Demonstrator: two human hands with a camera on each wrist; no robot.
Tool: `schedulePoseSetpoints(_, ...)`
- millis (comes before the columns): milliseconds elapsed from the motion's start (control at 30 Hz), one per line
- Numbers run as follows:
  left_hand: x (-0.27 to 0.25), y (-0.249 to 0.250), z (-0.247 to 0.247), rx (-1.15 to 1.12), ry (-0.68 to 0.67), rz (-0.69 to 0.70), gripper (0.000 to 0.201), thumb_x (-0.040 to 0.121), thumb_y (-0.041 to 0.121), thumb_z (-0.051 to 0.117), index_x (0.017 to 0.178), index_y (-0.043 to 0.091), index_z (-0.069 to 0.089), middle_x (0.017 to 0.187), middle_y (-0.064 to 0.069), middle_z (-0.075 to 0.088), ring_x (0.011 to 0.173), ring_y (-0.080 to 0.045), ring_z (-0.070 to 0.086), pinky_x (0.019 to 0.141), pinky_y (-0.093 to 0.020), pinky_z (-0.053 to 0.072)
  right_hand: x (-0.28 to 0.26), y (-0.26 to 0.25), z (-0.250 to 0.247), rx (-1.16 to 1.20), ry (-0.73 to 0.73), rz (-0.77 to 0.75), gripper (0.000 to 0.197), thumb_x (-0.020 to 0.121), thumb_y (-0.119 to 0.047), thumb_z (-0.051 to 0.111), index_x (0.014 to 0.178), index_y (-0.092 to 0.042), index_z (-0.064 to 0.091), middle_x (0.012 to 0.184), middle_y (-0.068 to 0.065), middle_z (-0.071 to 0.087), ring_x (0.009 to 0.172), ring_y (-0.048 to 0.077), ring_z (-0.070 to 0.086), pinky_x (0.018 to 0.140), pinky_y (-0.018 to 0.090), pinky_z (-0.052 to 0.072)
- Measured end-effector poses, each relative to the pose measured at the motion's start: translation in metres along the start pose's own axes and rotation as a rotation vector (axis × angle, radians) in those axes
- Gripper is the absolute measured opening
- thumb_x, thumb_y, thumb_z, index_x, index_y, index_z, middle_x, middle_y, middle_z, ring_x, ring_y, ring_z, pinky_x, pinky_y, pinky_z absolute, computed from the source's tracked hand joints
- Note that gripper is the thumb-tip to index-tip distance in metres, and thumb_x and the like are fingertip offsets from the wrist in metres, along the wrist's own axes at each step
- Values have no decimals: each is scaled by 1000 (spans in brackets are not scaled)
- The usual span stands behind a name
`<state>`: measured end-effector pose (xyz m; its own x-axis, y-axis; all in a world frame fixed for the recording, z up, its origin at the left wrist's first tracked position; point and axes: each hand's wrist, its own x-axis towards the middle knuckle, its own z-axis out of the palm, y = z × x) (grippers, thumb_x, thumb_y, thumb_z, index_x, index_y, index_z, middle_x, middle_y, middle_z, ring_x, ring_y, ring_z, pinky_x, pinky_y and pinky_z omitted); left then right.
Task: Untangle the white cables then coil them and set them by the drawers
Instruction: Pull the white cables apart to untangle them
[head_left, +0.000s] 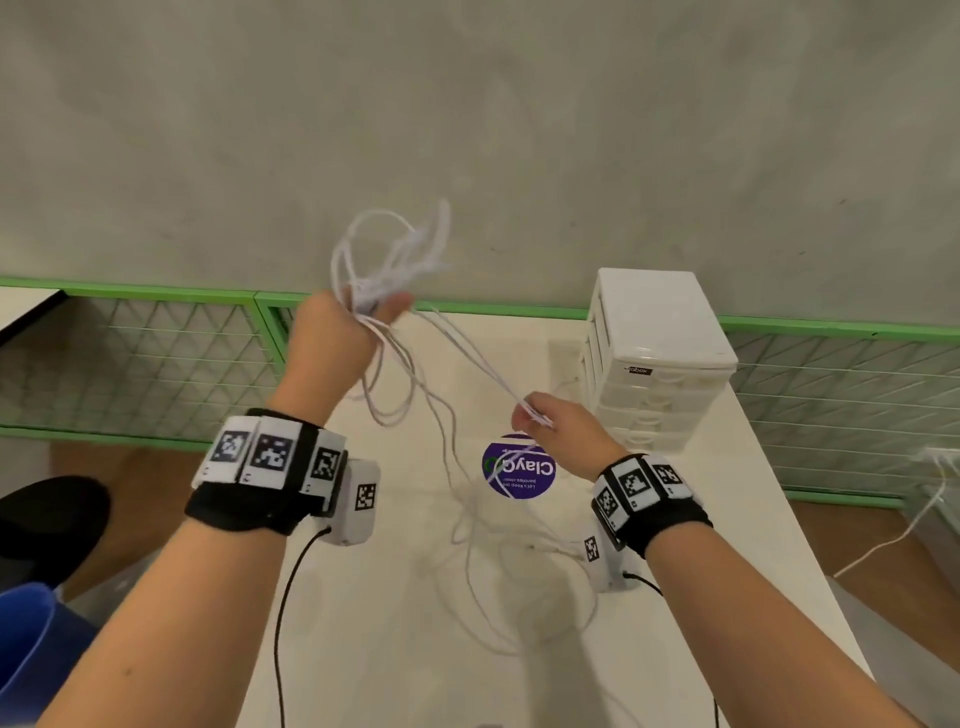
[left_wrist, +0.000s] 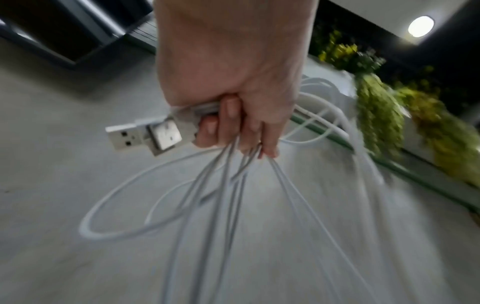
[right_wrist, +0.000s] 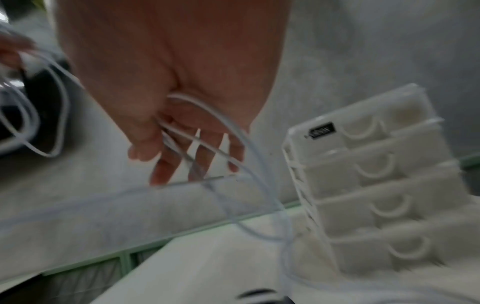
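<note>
My left hand (head_left: 348, 317) is raised above the white table (head_left: 395, 623) and grips a bunch of tangled white cables (head_left: 395, 249). In the left wrist view the left hand (left_wrist: 233, 127) is curled round the strands, and two USB plugs (left_wrist: 145, 135) stick out beside the fingers. Strands (head_left: 467, 353) run taut from it down to my right hand (head_left: 540, 415), which pinches them just left of the white drawers (head_left: 660, 358). In the right wrist view thin cables (right_wrist: 207, 148) cross the fingers (right_wrist: 166, 164) of the right hand. More loose cable (head_left: 498, 571) lies on the table below.
A round purple sticker (head_left: 519, 467) marks the table under my right hand. Green mesh railing (head_left: 156, 353) runs behind the table, and a grey wall lies beyond. Another white cord (head_left: 904, 535) hangs at the right. A blue object (head_left: 31, 644) sits at lower left.
</note>
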<state>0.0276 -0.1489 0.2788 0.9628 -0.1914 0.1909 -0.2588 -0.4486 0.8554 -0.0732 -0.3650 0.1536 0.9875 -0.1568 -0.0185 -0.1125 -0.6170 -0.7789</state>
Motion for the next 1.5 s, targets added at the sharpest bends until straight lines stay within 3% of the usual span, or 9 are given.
schedulePoseSetpoints(133, 18, 4, -26, -163, 207, 15, 25, 82, 38, 72, 72, 19, 58, 68, 0, 57, 67, -18, 50, 45, -15, 37, -9, 40, -1, -100, 14, 171, 25, 98, -24, 45, 99, -11, 66, 97, 10, 68, 92, 28, 61, 77, 34, 45)
schedulePoseSetpoints(267, 13, -1, -22, -98, 150, 0, 29, 82, 41, 71, 74, 15, 59, 74, -11, 58, 66, -20, 48, 51, -27, 35, -13, 62, -8, -179, 119, 329, 22, 95, -31, 50, 90, -16, 65, 87, 4, 65, 92, 30, 61, 73, 32, 41)
schedulePoseSetpoints(367, 5, -6, -10, -128, 48, -50, 24, 83, 36, 72, 71, 17, 62, 68, -4, 59, 65, -21, 51, 56, -28, 38, -14, 60, -15, -194, 210, 426, 37, 83, -38, 68, 116, -23, 62, 114, -2, 61, 107, 22, 58, 91, 31, 43)
schedulePoseSetpoints(567, -11, -1, 22, 2, -192, -47, 21, 83, 29, 73, 73, 13, 64, 55, 2, 52, 38, -3, 43, 37, -16, 32, -9, -9, -19, 346, -168, 103, 91, 74, -29, 78, 148, -29, 24, 141, -8, 43, 133, 5, 35, 106, 26, 31)
schedulePoseSetpoints(800, -15, 6, 24, -66, -333, -9, 12, 86, 27, 68, 77, 21, 73, 64, 7, 68, 51, -4, 54, 51, -18, 43, 4, -36, 1, 494, -90, -4, 26, 92, -10, 58, 116, -18, 57, 98, 5, 66, 82, 17, 64, 89, 34, 51)
schedulePoseSetpoints(1000, -11, 5, 4, -156, -191, 34, 24, 94, 31, 57, 73, 27, 68, 59, -2, 45, 44, -9, 36, 40, -18, 31, -10, 5, 1, 495, -133, 212, 32, 96, -35, 49, 124, -21, 56, 68, 0, 49, 44, 9, 34, 43, 18, 29)
schedulePoseSetpoints(1167, 0, -5, -6, -205, -59, 35, 44, 84, 50, 64, 77, 7, 63, 71, -11, 48, 60, -22, 40, 48, -29, 34, -19, 30, -8, 556, 16, 202, 44, 93, -51, 41, 104, -20, 69, 49, -3, 30, 45, 11, 22, 45, 21, 18)
schedulePoseSetpoints(1300, 3, -7, -6, -235, -30, 54, 74, 65, 67, 64, 95, -1, 68, 75, -19, 58, 65, -21, 45, 56, -33, 39, -18, 49, -12, 567, 240, 206, 31, 97, -32, 48, 92, -12, 71, 56, 2, 30, 50, 11, 27, 50, 21, 26)
schedulePoseSetpoints(1500, -9, 6, 8, -150, -210, 109, 31, 90, 32, 63, 61, 21, 62, 43, 12, 41, 40, -3, 31, 40, -12, 27, -13, 54, -6, 438, 164, 194, 20, 98, -16, 46, 105, -16, 64, 66, 4, 53, 56, 6, 50, 64, 20, 45)
